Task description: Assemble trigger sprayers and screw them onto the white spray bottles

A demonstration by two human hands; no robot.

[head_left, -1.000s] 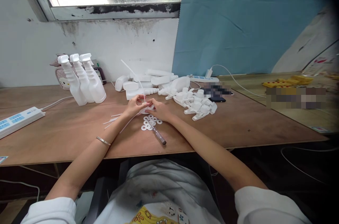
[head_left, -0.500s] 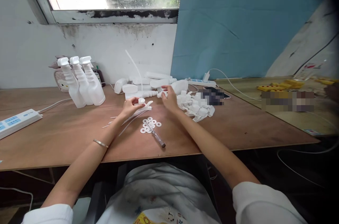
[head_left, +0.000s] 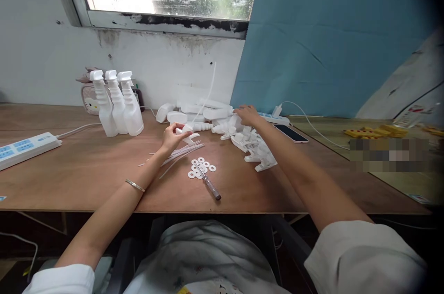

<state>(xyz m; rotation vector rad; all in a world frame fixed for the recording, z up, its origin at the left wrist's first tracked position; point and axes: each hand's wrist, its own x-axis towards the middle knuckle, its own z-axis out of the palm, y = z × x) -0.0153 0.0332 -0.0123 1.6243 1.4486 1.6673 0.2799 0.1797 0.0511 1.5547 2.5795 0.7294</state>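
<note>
My left hand [head_left: 172, 138] is closed on a white trigger spray head [head_left: 187, 128], tilted to the right, with its thin dip tube [head_left: 210, 88] rising from it. At the back of the table my right hand [head_left: 247, 115] reaches over a lying white spray bottle [head_left: 236, 121], its fingers curled over the bottle's end and partly hidden. Right below that hand lies a heap of white spray heads [head_left: 255, 148]. Loose dip tubes [head_left: 182, 151] lie under my left hand. White ring washers [head_left: 197, 167] are piled in front, with a screwdriver [head_left: 211, 188] resting on them.
Three upright spray bottles [head_left: 131, 109] stand at the left, near a power strip [head_left: 29, 147]. More bottles [head_left: 176, 117] lie along the wall. A phone [head_left: 290, 133] and a second power strip [head_left: 277, 119] are at the right. Yellow items [head_left: 374, 132] lie on the adjoining table.
My right hand has moved right and back, from beside the left hand to the lying bottles. The spray head in my left hand has tipped, so its tube now leans right. The view has shifted slightly.
</note>
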